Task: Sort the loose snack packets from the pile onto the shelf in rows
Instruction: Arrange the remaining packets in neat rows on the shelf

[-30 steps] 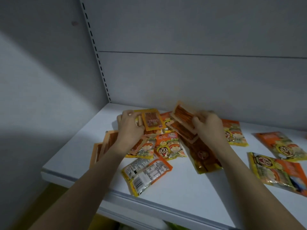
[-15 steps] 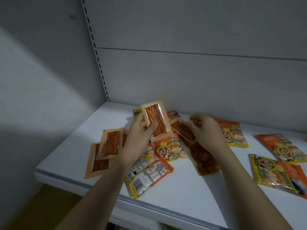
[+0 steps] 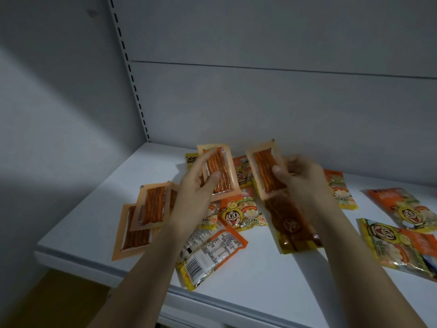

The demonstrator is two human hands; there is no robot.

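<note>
Head view shows your left hand [image 3: 197,195] and right hand [image 3: 305,183] each pinching a stick packet above the pile [image 3: 238,209]; two sorted packets [image 3: 142,216] lie left of it on the shelf [image 3: 272,280]; most remains.

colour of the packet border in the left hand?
Pale orange border on the packet, clear window over red-brown strips; head view.

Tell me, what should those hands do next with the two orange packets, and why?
Probably lay them beside the two matching packets already lying at the shelf's left end. The left hand and right hand each hold the same orange-strip packet, so they belong in that row.
</note>
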